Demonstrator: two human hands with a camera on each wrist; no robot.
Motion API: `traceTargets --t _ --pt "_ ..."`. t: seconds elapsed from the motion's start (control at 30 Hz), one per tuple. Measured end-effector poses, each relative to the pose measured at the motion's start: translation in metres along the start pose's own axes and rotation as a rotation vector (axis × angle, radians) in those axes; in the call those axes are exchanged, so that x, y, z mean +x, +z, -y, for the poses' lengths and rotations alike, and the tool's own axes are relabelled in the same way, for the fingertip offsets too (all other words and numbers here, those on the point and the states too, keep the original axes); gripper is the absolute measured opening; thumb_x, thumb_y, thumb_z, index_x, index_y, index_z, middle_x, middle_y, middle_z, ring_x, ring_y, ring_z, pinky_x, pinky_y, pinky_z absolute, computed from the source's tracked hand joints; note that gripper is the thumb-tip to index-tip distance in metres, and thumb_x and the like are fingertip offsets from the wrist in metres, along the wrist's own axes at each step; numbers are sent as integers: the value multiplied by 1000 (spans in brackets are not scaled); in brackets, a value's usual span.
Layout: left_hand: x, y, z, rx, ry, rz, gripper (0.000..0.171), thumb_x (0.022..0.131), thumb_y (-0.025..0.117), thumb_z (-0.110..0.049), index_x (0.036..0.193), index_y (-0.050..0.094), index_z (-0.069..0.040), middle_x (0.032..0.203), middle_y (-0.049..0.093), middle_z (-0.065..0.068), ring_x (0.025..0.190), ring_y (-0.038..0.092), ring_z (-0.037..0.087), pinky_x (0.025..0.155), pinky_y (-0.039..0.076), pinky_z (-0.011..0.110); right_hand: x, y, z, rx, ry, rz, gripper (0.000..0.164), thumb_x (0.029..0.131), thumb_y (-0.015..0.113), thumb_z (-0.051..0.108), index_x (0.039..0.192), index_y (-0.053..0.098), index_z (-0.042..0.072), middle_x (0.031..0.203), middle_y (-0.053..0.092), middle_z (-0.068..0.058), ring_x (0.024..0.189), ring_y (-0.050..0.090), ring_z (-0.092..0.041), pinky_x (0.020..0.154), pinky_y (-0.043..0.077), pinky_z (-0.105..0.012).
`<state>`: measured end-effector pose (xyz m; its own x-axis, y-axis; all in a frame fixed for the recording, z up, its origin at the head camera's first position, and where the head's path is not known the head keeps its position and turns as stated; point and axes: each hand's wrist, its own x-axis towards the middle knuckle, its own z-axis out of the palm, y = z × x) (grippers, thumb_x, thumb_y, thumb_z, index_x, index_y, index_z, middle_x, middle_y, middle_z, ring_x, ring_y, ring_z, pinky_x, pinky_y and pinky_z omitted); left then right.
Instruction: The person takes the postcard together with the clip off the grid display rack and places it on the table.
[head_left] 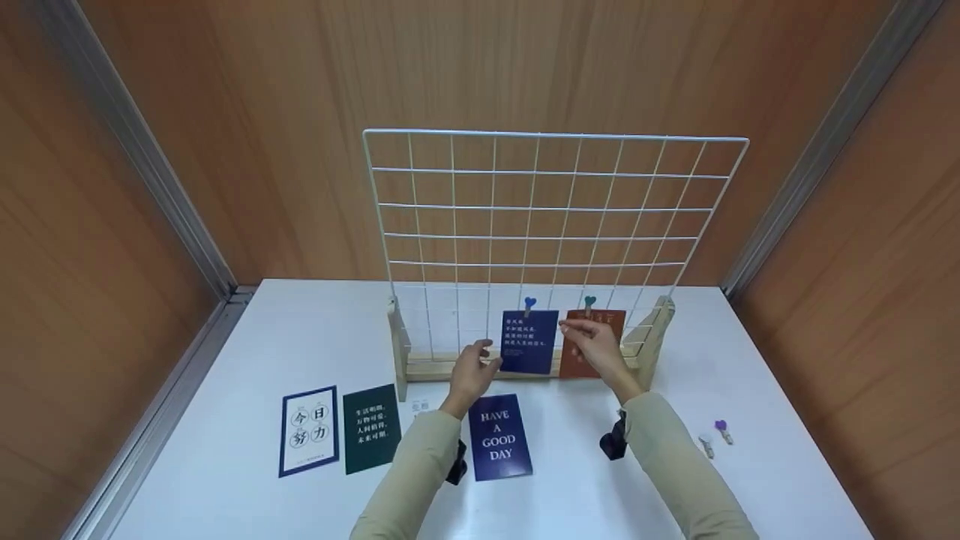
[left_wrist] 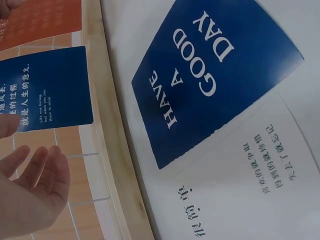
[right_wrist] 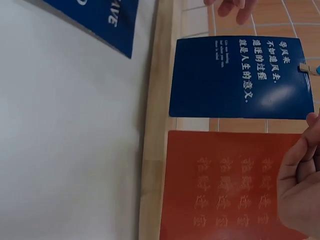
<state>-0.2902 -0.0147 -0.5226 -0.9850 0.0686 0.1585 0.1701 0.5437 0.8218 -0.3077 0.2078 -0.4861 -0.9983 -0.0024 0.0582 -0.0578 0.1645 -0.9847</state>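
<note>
A dark blue card (head_left: 529,342) with white writing hangs on the white wire grid (head_left: 555,210) from a clip with a blue heart (head_left: 530,302). My right hand (head_left: 595,346) pinches its upper right edge between thumb and fingertips. By the card's left edge is my left hand (head_left: 472,375), its fingers loosely bent and spread from the thumb. In the left wrist view the left thumb (left_wrist: 7,125) overlaps the card's edge; whether it touches is unclear. A red-orange card (right_wrist: 215,185) hangs alongside from a clip with a green heart (head_left: 590,301), partly behind my right hand.
On the white table lie a "HAVE A GOOD DAY" card (head_left: 500,437), a dark green card (head_left: 372,429), a white card with a blue border (head_left: 309,431) and a mostly covered white card (left_wrist: 270,175). Two clips, one purple-topped (head_left: 722,430), lie right. Wooden feet (head_left: 652,341) hold the grid.
</note>
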Motion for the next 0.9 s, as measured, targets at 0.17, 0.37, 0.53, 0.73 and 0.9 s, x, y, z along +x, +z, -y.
traceTargets --t 0.17,0.37,0.53,0.73,0.9 --pt "3 3 -2 -33 -25 -11 40 84 58 -12 121 48 1 102 52 16 81 54 23 68 46 35 4 15 7 7 -6 -30 25 83 61 13 105 63 0 78 55 -25 48 45 -10 43 39 -21" --pt "6 5 -5 -40 -7 -32 42 84 58 -11 122 46 2 106 52 17 90 52 29 74 44 39 8 28 14 1 -2 -49 28 83 61 12 109 61 2 67 53 -19 50 45 -12 43 37 -19" --pt "8 7 -8 -50 -6 -40 41 84 58 -10 121 47 2 107 53 18 93 53 32 78 44 40 9 37 20 24 -22 -41 32 84 60 10 114 57 1 62 52 -15 48 45 -10 44 40 -20" --pt "10 9 -10 -76 -4 -41 38 85 56 -9 120 48 3 109 53 21 95 52 33 80 43 40 12 46 26 66 -5 -29 35 85 58 9 119 54 3 64 52 -18 48 45 -11 44 40 -20" --pt "14 11 -14 -115 -53 -28 35 86 55 -10 118 49 3 113 52 20 100 51 33 84 41 40 16 51 31 77 1 -19 36 86 56 8 121 52 4 76 58 -20 46 44 -9 43 39 -19"
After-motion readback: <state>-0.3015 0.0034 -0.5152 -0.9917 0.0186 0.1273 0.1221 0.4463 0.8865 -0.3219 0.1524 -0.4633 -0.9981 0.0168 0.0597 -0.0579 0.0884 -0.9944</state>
